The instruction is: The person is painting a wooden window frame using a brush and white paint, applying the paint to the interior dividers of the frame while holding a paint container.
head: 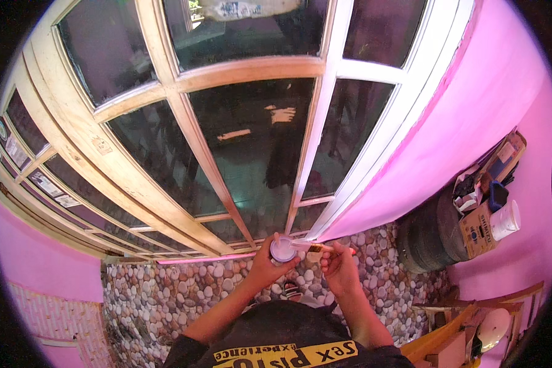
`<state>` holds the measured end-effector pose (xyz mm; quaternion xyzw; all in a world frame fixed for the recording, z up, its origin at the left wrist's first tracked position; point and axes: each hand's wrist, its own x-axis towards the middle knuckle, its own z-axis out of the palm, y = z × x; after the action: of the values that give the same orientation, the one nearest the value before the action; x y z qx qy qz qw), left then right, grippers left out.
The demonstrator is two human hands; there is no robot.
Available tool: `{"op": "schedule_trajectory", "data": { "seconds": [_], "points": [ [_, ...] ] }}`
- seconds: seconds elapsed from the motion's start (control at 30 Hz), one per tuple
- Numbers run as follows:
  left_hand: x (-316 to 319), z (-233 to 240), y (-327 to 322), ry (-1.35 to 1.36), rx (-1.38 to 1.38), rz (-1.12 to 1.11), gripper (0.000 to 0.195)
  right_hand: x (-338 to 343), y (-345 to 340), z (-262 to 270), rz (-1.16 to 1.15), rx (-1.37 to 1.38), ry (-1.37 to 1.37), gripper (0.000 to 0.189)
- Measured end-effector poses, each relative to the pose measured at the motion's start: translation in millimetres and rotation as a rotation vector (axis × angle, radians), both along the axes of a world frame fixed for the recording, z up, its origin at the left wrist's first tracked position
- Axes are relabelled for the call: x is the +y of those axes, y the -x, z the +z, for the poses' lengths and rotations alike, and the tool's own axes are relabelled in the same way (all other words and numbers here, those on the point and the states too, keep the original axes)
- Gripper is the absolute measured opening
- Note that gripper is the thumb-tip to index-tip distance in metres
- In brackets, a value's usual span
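Note:
My left hand (272,266) is wrapped around a small round tub (283,250) of white paint, its open top facing up. In my right hand (340,269) is a flat paintbrush (316,247) with a light handle. Its whitish bristles point left and reach the tub's right rim; whether they touch it I cannot tell. In front of me stands a wooden frame (253,70) with glass panes (253,138). The frame's right-hand bars (372,71) look bright white, while those in the middle and on the left are cream to tan with marks.
Pink wall (423,170) borders the frame on the right. Stacked tires (423,239) stand there, with a cardboard box (479,232), a white bucket (506,220) and clutter on top. Wooden furniture (446,340) is at lower right. The floor (202,294) has a pebble pattern.

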<state>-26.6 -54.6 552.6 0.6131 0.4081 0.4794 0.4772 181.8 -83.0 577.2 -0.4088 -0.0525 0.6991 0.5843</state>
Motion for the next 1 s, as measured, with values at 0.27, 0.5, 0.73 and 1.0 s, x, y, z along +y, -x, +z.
{"op": "schedule_trajectory", "data": {
  "seconds": [0.27,0.5,0.73,1.0],
  "points": [
    [8.9,6.5,2.2,-0.011,-0.022,0.001,0.06,6.8,4.4,14.4,0.028,0.018,-0.056,0.025],
    [13.0,15.8,6.0,-0.047,-0.002,0.015,0.061,9.2,8.4,25.0,0.019,0.036,-0.085,0.022],
    [17.2,14.7,6.3,-0.019,0.036,-0.017,0.065,13.8,6.4,25.9,0.012,0.043,-0.094,0.022],
    [12.3,27.7,-0.4,0.026,0.095,0.044,0.068,16.0,2.0,30.9,-0.062,0.037,-0.145,0.019]
  ]
}}
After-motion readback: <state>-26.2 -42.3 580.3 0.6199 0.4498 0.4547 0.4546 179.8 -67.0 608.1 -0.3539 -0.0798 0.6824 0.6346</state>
